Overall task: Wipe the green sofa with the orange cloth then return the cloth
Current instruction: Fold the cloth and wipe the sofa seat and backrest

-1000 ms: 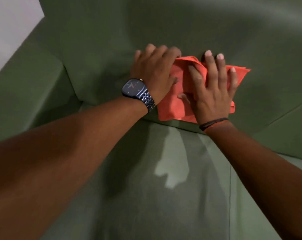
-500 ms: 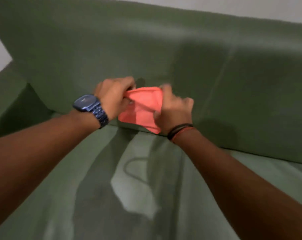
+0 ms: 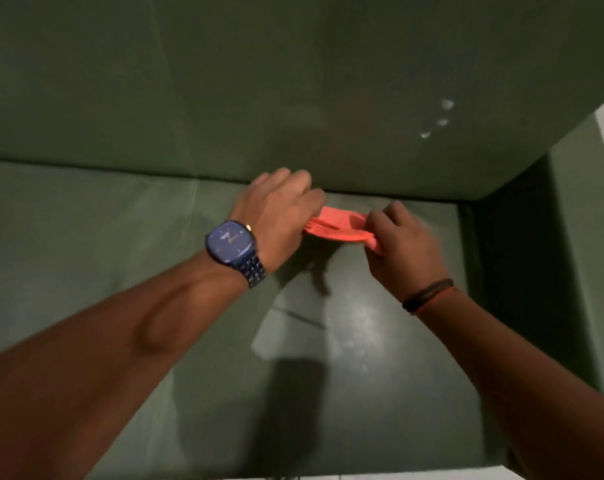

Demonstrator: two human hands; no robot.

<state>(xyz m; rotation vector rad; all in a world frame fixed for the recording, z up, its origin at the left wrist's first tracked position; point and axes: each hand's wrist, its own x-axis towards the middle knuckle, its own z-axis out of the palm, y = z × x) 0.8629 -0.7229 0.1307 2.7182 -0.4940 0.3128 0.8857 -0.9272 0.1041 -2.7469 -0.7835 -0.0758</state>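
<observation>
Orange cloth (image 3: 335, 225), bunched into a narrow strip, is stretched between both hands just above the seat of the green sofa (image 3: 120, 237), close in front of the crease where the seat meets the backrest. The left hand (image 3: 279, 216) is closed around the cloth's left end, fingers curled over it; a blue wristwatch (image 3: 232, 244) sits on that wrist. The right hand (image 3: 402, 244) pinches the cloth's right end with curled fingers (a dark band (image 3: 428, 295) circles that wrist). Right of the cloth, the sofa's armrest (image 3: 577, 254) rises beside the seat. Pale patches of light lie on the seat cushion nearer the camera than the cloth, and three small pale marks (image 3: 440, 121) show on the backrest above it.
</observation>
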